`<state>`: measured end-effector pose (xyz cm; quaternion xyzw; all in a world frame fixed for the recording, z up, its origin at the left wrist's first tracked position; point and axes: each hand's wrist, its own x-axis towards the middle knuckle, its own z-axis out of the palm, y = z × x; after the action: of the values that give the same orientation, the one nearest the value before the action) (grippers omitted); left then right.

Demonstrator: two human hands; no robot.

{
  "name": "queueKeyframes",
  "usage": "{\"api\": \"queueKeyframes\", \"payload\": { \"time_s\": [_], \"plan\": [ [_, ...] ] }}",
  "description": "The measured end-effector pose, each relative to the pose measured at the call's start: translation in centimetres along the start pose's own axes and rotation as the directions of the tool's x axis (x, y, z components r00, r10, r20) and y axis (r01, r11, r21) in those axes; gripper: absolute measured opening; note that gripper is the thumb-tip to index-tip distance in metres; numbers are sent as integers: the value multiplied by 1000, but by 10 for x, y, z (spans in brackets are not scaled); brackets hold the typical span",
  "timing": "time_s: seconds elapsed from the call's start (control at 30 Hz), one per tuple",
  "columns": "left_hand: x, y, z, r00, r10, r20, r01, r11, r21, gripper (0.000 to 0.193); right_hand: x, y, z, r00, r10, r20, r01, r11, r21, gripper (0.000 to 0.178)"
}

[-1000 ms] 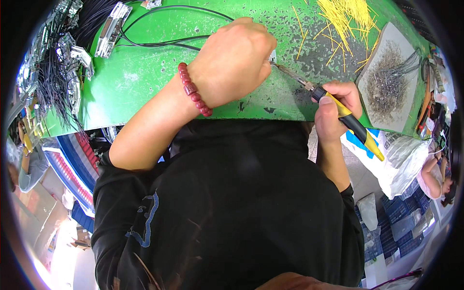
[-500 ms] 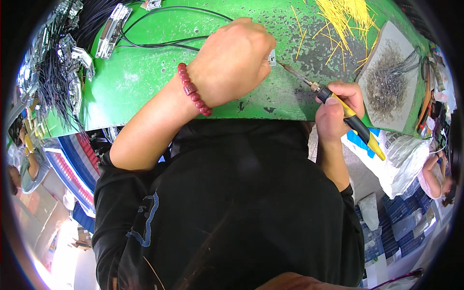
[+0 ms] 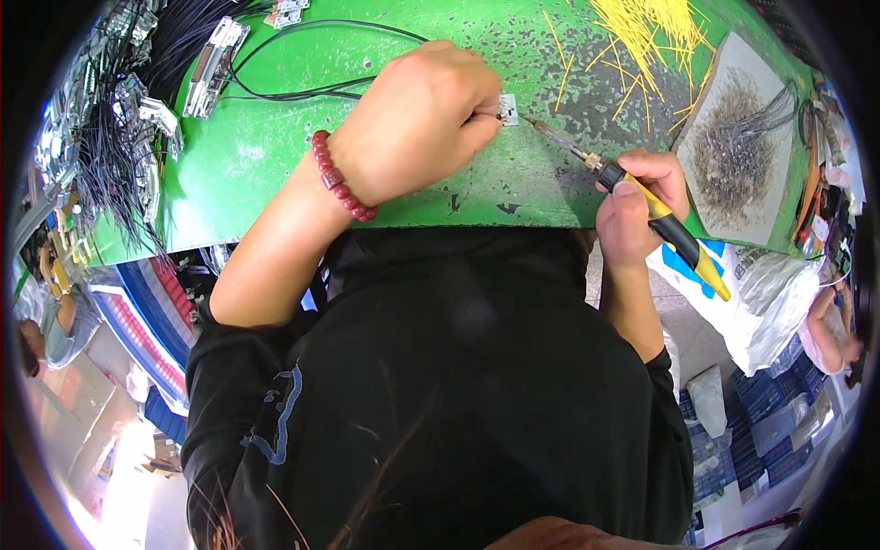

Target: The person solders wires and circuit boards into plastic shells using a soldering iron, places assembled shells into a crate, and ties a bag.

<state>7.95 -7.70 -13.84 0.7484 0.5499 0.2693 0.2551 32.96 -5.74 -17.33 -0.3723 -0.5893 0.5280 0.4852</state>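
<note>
My left hand (image 3: 417, 124), with a red bead bracelet (image 3: 335, 179) at its wrist, is closed in a pinch over the green table. A black cable (image 3: 316, 25) loops in under it; the fingertips are partly hidden. Just beyond those fingers lies a small white part (image 3: 510, 109) with dark marks. My right hand (image 3: 632, 215) is wrapped round the yellow and black handle of a soldering iron (image 3: 680, 236). The iron's thin tip points left and reaches close to the white part; whether they touch is too small to tell.
Yellow thin sticks (image 3: 642, 46) lie scattered at the back right. Beside them, a grey-white slab (image 3: 733, 147) bears dark crumbs and fine wires. Clear-and-metal housings with black cables (image 3: 137, 110) pile up at the left; one housing (image 3: 215, 66) lies apart. The green table's (image 3: 275, 174) front edge borders my body.
My left hand has shifted slightly left and turned, so more of the white part shows. The soldering iron has moved slightly left, its tip staying near that part.
</note>
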Motion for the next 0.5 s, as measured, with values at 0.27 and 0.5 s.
{"api": "queueKeyframes", "payload": {
  "time_s": [0.27, 0.5],
  "plan": [
    [2, 9, 3, 998, -51, -23, 53, 992, 117, 8, 1, -2, 4, 1000, 23, -7, -22, 998, 56, 29],
    [9, 8, 2, 995, -98, 34, 93, 988, 124, 11, 0, -1, 3, 999, 41, -16, -41, 999, 11, 32]
  ]
}}
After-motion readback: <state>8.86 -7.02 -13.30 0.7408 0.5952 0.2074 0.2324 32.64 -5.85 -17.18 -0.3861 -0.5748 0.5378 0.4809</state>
